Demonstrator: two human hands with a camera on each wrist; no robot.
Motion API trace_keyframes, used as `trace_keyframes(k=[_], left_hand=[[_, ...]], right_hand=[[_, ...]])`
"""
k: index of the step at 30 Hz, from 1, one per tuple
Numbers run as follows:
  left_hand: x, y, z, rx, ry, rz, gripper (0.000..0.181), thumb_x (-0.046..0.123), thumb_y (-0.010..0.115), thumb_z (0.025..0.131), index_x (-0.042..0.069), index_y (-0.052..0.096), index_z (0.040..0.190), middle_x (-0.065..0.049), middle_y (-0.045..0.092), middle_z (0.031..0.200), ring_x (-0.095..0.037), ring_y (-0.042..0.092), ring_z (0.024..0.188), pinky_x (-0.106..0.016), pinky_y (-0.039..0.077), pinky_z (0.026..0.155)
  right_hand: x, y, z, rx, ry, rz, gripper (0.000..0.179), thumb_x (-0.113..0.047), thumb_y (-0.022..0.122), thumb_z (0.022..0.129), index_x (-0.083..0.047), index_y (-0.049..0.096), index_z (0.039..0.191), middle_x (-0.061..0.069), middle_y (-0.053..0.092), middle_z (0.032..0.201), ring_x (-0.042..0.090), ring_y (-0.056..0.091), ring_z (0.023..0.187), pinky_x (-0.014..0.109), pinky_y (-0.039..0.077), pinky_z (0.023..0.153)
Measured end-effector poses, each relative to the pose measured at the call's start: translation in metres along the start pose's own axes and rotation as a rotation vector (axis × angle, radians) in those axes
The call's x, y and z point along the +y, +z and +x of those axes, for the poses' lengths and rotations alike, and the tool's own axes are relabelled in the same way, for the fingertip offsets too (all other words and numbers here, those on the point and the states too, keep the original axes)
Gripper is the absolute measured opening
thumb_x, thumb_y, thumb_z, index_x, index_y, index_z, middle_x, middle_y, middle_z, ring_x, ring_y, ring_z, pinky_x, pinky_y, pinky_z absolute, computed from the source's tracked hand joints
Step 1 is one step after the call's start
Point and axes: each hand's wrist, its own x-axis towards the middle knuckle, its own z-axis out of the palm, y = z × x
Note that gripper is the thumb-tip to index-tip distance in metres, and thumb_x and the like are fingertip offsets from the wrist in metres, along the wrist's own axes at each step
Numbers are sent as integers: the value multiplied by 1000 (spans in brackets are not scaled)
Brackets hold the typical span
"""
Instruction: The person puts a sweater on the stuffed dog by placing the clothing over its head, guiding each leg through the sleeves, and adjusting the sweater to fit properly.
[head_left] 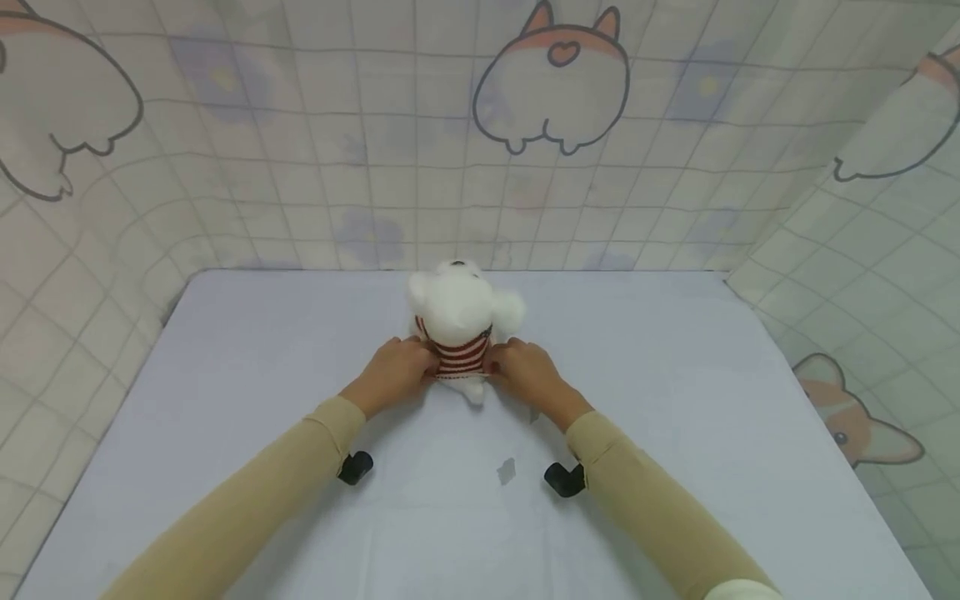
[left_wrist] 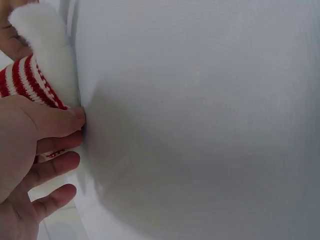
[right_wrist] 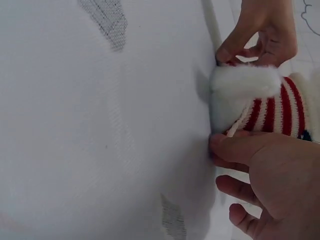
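A white plush toy point(head_left: 454, 307) sits on the table in the head view, its back towards me and its short tail point(head_left: 473, 390) pointing my way. It wears a red-and-white striped knitted sweater point(head_left: 462, 357). At the sweater's left side, my left hand point(head_left: 396, 370) pinches the lower hem between thumb and forefinger; the other fingers are loosely bent in the left wrist view. My right hand point(head_left: 531, 377) pinches the hem on the opposite side, where the right wrist view shows the edge point(right_wrist: 239, 120) drawn out a little. The toy's front is hidden.
A pale cloth covers the table point(head_left: 645, 350), with small grey patches point(head_left: 507, 472) near the middle. Black wrist devices point(head_left: 564, 480) show beneath both sleeves. Behind and beside the table hangs a checked curtain point(head_left: 450, 192) with cartoon animals.
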Motion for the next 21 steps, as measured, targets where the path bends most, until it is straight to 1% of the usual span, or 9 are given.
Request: trace_keyframes(k=[2,4,8,10,12,13,15,17,21], left_hand=[[0,0,1,5,-5,-15,10,12,69,87,14,70,77,0,70,83,-21,61,76,-36,46,61],[-1,-1,1,15,-37,-66,5,15,69,87,14,70,82,-1,70,87,-21,63,80,-37,50,66],[-6,-3,2,63,-159,-270,16,24,63,92,11,73,92,-2,68,91,-21,63,87,-40,52,77],[-8,-4,4,123,-216,-356,22,28,62,94,10,73,96,-4,68,94,-23,63,89,-41,52,80],[-10,-6,7,168,-260,-390,29,34,63,93,8,72,102,-7,69,102,-25,63,95,-42,52,83],[-10,-6,9,171,-277,-392,33,37,65,92,7,71,105,-9,68,106,-27,63,98,-43,52,84],[-9,-7,11,142,-302,-386,44,43,67,89,6,68,114,-11,67,117,-29,62,108,-46,51,91],[-8,-8,14,85,-314,-383,54,47,68,87,7,63,123,-11,64,126,-30,59,118,-48,48,98],[-7,-8,17,6,-266,-379,57,48,69,85,10,62,127,-8,64,129,-28,59,121,-48,47,100]], right_hand=[[1,-2,-1,-4,4,-5,4,-17,72,87,-13,73,86,-3,72,85,17,61,81,32,51,72],[1,-5,-1,4,3,8,4,-17,72,86,-14,71,86,-2,71,87,17,61,85,33,52,75],[-1,-13,0,74,14,81,7,-19,71,87,-13,69,86,1,69,98,21,62,97,37,53,84],[-3,-15,1,122,48,124,12,-23,68,90,-12,69,86,3,68,103,22,63,103,39,53,88],[-5,-16,4,160,101,149,18,-28,63,93,-12,70,92,3,70,106,23,64,105,40,53,89],[-6,-15,6,166,132,148,22,-31,61,95,-12,71,97,4,71,109,23,65,106,40,53,89],[-8,-14,8,144,189,143,32,-38,59,95,-11,70,109,5,71,115,25,65,110,41,53,91],[-10,-13,10,94,230,131,43,-43,59,94,-12,66,123,5,68,123,25,63,115,42,53,92],[-11,-14,11,-10,257,117,58,-49,59,91,-15,54,139,4,57,140,27,56,126,44,51,97]])
